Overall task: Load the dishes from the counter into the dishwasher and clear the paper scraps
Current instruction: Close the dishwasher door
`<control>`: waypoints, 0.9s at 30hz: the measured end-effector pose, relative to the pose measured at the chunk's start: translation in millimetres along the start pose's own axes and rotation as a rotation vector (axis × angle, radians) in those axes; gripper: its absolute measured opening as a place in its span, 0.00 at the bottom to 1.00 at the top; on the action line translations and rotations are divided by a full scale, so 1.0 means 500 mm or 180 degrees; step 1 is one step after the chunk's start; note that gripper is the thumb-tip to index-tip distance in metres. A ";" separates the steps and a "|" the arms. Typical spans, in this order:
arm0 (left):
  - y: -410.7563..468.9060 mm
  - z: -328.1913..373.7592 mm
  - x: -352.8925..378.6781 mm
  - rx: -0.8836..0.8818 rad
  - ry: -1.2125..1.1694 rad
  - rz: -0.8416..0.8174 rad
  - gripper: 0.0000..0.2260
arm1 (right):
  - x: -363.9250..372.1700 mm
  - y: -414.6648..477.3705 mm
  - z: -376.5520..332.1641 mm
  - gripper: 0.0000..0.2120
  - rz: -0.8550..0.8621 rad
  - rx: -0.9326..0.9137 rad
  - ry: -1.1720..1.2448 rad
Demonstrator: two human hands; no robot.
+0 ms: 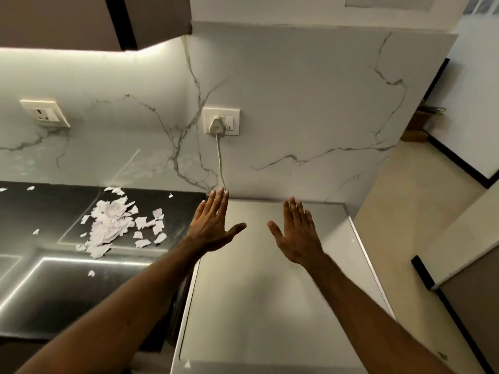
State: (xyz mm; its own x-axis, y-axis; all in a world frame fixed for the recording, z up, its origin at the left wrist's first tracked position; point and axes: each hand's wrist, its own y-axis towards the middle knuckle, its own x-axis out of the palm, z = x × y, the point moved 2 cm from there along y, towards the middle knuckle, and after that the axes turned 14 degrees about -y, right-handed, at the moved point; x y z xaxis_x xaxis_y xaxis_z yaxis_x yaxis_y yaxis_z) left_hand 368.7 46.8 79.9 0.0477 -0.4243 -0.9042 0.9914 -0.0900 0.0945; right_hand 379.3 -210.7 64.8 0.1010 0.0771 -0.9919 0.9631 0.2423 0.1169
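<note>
Hands: your left hand [213, 228] and your right hand [297, 233] are both spread flat, fingers straight and close together, thumbs angled toward each other with a gap between them; neither holds anything.
Hand position: both are at the middle of the frame, over the back part of the steel appliance top [270, 292]; from this view you cannot tell whether the palms touch the steel or float just above it.
Paper scraps: the torn white paper scraps [113, 225] lie heaped at the centre left of the frame on the black counter [54, 292], to the left of your left hand and apart from it; the nearest loose pieces lie near your left wrist without touching it.
Stray scraps: one bit [91, 273] lies alone below the heap, and a few more sit along the counter's back edge at the far left of the frame.
Writing: the switch plate [221, 121] above your left fingertips has a small mark on its rocker, too small to read; the markings on the socket plate [44, 113] at the upper left are also too small to read.
Cord: a white plug [216, 125] sits in the switch plate, and its cord [220, 163] drops down the marble wall [310, 103] and goes out of sight just behind your left fingertips.
Surroundings: a brown cabinet [67, 20] fills the upper left, with a lit strip under it; beige floor [405, 190] shows at the right.
</note>
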 end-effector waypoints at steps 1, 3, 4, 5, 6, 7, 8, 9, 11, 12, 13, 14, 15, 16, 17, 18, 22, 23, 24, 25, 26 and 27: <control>0.031 -0.005 -0.010 0.0005 -0.0013 -0.0036 0.48 | -0.007 0.022 -0.002 0.40 0.0008 0.0029 0.0045; 0.084 -0.010 -0.031 -0.0033 -0.0028 -0.0144 0.48 | -0.022 0.058 -0.006 0.40 0.0012 0.0032 0.0108; 0.109 -0.013 -0.037 -0.0055 -0.0009 -0.0177 0.49 | -0.026 0.074 -0.009 0.39 0.0041 0.0015 0.0102; 0.136 -0.013 -0.046 -0.0064 0.0038 -0.0206 0.49 | -0.032 0.093 -0.011 0.39 0.0074 -0.0009 0.0069; 0.160 -0.010 -0.056 -0.0077 0.0060 -0.0236 0.49 | -0.037 0.111 -0.013 0.39 0.0083 -0.0045 0.0026; 0.185 -0.008 -0.066 -0.0105 0.0049 -0.0264 0.50 | -0.042 0.129 -0.013 0.39 0.0079 -0.0078 -0.0011; 0.213 -0.007 -0.075 -0.0140 0.0024 -0.0301 0.51 | -0.046 0.148 -0.012 0.40 0.0064 -0.0096 -0.0036; 0.238 -0.005 -0.084 -0.0161 -0.0009 -0.0325 0.51 | -0.049 0.164 -0.011 0.40 0.0062 -0.0106 -0.0054; 0.292 -0.004 -0.100 -0.0105 -0.0113 -0.0340 0.52 | -0.057 0.194 -0.008 0.40 0.0070 -0.0130 -0.0082; 0.315 0.000 -0.108 -0.0058 -0.0142 -0.0348 0.52 | -0.062 0.207 -0.005 0.40 0.0080 -0.0144 -0.0106; 0.339 0.002 -0.116 -0.0028 -0.0145 -0.0349 0.52 | -0.064 0.221 -0.002 0.40 0.0096 -0.0146 -0.0118; 0.359 0.004 -0.121 -0.0012 -0.0147 -0.0321 0.52 | -0.065 0.232 0.001 0.40 0.0111 -0.0136 -0.0119; 0.377 0.007 -0.125 0.0007 -0.0153 -0.0282 0.52 | -0.065 0.241 0.005 0.40 0.0115 -0.0113 -0.0100; 0.390 0.012 -0.128 0.0031 -0.0167 -0.0243 0.52 | -0.062 0.248 0.008 0.40 0.0109 -0.0087 -0.0073; 0.401 0.013 -0.129 0.0059 -0.0172 -0.0216 0.52 | -0.061 0.252 0.011 0.40 0.0103 -0.0060 -0.0051; 0.412 0.013 -0.127 0.0081 -0.0177 -0.0206 0.52 | -0.058 0.257 0.015 0.40 0.0091 -0.0030 -0.0037; 0.437 -0.004 -0.117 0.0077 -0.0236 -0.0253 0.52 | -0.046 0.270 0.024 0.41 -0.0018 -0.0016 -0.0069; 0.439 -0.008 -0.114 0.0099 -0.0239 -0.0227 0.52 | -0.045 0.275 0.027 0.42 -0.0036 -0.0015 -0.0078; 0.437 -0.010 -0.110 0.0136 -0.0249 -0.0182 0.52 | -0.046 0.280 0.027 0.42 -0.0038 -0.0008 -0.0081; 0.436 -0.012 -0.107 0.0184 -0.0253 -0.0123 0.52 | -0.046 0.284 0.027 0.42 -0.0027 0.0001 -0.0081; 0.434 -0.013 -0.105 0.0231 -0.0259 -0.0070 0.51 | -0.047 0.287 0.026 0.42 -0.0023 0.0005 -0.0078; 0.432 -0.013 -0.104 0.0266 -0.0266 -0.0032 0.51 | -0.048 0.289 0.024 0.42 -0.0035 -0.0001 -0.0077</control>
State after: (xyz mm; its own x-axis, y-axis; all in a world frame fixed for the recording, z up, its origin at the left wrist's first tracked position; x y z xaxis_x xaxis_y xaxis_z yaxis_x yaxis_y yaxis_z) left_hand 581.3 55.1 144.7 0.0241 -0.4963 -0.8678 0.9781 -0.1679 0.1232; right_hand 518.9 -189.3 104.8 0.0964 0.0508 -0.9940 0.9642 0.2432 0.1059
